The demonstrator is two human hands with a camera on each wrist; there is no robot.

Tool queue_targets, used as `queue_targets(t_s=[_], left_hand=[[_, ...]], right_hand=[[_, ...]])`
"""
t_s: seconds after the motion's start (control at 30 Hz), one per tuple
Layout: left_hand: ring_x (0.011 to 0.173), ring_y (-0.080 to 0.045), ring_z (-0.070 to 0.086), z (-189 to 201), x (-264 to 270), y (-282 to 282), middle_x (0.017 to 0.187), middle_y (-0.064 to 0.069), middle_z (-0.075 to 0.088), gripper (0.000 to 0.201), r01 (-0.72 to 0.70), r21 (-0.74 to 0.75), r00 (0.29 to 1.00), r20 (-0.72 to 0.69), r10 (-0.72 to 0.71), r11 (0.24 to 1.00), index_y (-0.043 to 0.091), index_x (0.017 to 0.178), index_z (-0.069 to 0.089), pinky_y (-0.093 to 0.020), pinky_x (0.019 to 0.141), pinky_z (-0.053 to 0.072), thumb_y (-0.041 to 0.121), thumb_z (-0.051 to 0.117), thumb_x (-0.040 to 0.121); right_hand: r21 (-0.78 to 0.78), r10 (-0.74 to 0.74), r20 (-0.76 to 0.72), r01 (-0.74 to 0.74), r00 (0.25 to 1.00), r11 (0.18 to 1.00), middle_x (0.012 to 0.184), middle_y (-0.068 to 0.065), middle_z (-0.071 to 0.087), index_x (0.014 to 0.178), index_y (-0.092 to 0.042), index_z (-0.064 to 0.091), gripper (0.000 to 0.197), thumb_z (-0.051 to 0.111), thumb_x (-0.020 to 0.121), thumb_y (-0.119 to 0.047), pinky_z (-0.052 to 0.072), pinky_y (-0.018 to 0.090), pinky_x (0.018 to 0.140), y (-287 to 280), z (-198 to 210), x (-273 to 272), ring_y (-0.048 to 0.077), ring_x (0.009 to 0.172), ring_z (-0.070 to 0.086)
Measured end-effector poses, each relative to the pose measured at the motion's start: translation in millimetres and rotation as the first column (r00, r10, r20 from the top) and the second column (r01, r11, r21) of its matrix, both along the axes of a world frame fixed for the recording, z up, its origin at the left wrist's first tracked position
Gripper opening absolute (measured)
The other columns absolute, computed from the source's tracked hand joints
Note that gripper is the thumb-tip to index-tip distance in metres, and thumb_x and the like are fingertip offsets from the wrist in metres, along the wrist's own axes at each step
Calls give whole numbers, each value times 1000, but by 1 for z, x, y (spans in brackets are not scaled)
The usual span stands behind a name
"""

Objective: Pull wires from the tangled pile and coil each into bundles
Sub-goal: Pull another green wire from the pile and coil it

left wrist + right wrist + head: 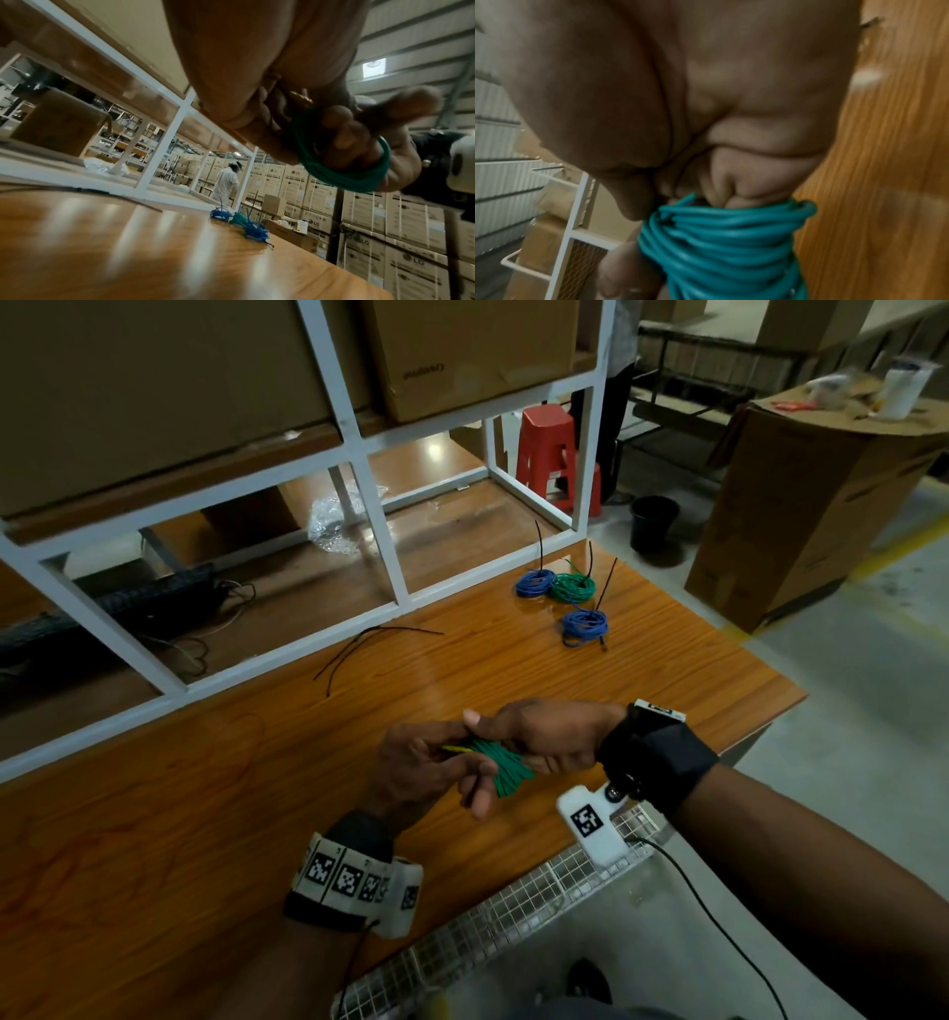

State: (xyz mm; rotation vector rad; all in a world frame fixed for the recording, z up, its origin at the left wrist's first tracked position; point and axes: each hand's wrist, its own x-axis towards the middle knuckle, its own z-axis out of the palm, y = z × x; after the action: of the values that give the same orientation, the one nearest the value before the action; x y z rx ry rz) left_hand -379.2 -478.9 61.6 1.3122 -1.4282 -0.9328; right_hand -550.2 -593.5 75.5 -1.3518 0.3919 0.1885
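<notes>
A green wire coil (500,765) is held above the desk (205,788), clamped by the curled fingers of the right hand (547,737); its free end is pinched by the fingers of the left hand (426,762); three tied bundles (562,598) are seen well beyond the fingers.

Green wire coil (506,765) over an orange-brown woodgrain table (205,788)
Two blue bundles (534,582) and a green one (572,588) beyond; white shelf frame (380,526), red stool (552,449), black-and-white checked wrist markers (349,878)
</notes>
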Motion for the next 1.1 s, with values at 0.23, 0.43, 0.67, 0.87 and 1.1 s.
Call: queue_targets(t_s=[0.23, 0.43, 0.67, 0.87, 1.1], left_hand=[[77, -20, 75, -16, -3, -5, 81, -1, 77, 3, -181, -30, 983, -8, 181, 983, 19, 83, 79, -38, 62, 61, 16, 78, 82], [76, -27, 74, -19, -2, -11, 78, -8, 76, 14, -275, 12, 961, -44, 275, 961, 5, 81, 78, -51, 63, 60, 19, 81, 79], [85, -30, 75, -9, -5, -6, 91, -14, 76, 30, -214, 77, 933, -280, 227, 974, 3, 88, 79, -33, 63, 59, 17, 85, 61], [83, -35, 74, -19, 11, -11, 95, -25, 74, 36, -225, 105, 901, -356, 248, 969, -7, 102, 73, -33, 64, 59, 9, 78, 70], [77, -26, 74, -34, 20, -11, 85, -17, 75, 43, -230, 126, 859, -440, 263, 965, -8, 110, 69, -30, 62, 58, 8, 76, 71]], right_hand=[[30, -220, 0, 219, 976, 975, 88, 17, 76, 84, 3, 73, 60, 54, 104, -50, 56, 32, 80, 4, -7, 6, 26, 79, 69], [-187, -390, 1, 384, 921, 904, 88, 25, 75, 70, -1, 69, 66, 71, 87, -65, 53, 33, 71, 2, -14, 16, 26, 68, 66], [326, -17, 69, -7, 997, 945, 115, 22, 73, 124, 25, 47, 55, 35, 111, -28, 57, 32, 96, -19, -6, -3, 25, 105, 72], [326, -221, 3, 208, 975, 922, 98, 20, 75, 92, 2, 63, 31, 47, 109, -19, 58, 37, 86, -7, -8, 15, 23, 89, 74], [106, -501, -108, 511, 859, 853, 98, 26, 73, 103, 10, 65, 41, 86, 83, -20, 62, 47, 86, 2, -9, 33, 34, 85, 74]])
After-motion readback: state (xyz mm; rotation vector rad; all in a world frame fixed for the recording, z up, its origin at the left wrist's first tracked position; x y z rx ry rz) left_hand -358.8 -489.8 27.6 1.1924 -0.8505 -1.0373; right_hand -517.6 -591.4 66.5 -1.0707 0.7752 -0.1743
